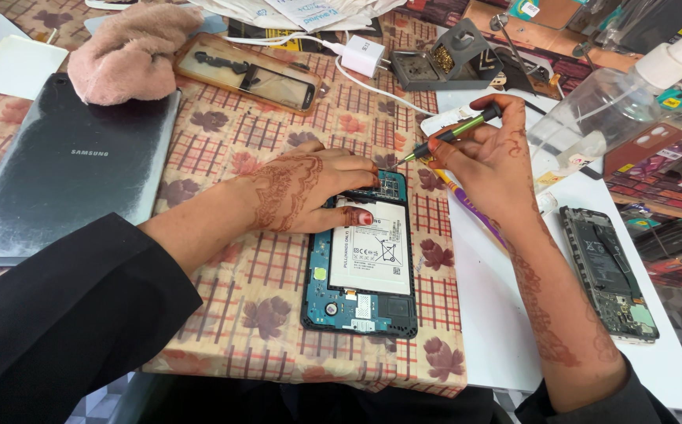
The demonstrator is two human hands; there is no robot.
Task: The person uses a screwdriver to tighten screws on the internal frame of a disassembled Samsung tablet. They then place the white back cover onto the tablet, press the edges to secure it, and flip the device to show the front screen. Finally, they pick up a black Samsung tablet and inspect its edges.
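An opened phone [361, 267], back cover removed, is laid flat on a patterned tablecloth [239, 133] near the table's front edge; its white battery [372, 247] and blue-green circuit board are exposed. The left hand [309, 188] is rested palm-down across the phone's upper left corner, fingers loosely curled, the thumb pressed on the battery's top edge; nothing is gripped by it. A slim green-and-black screwdriver [455, 132] is pinched in the right hand [486, 153] between thumb and closed fingers, its tip brought down at the phone's upper right corner. A purple and yellow pencil-like tool [471, 206] is seen lying beneath the right wrist. A second opened phone [610, 275] is placed well apart on a white mat [498, 314] at the right. A dark tablet [70, 169] is laid at the left, partly covered by a pink cloth [125, 51]. A brown-rimmed phone frame [251, 72], a white charger plug [363, 55] and a grey soldering stand [451, 59] are ranged along the far side. A clear spray bottle [608, 106] is lying on its side at the far right.
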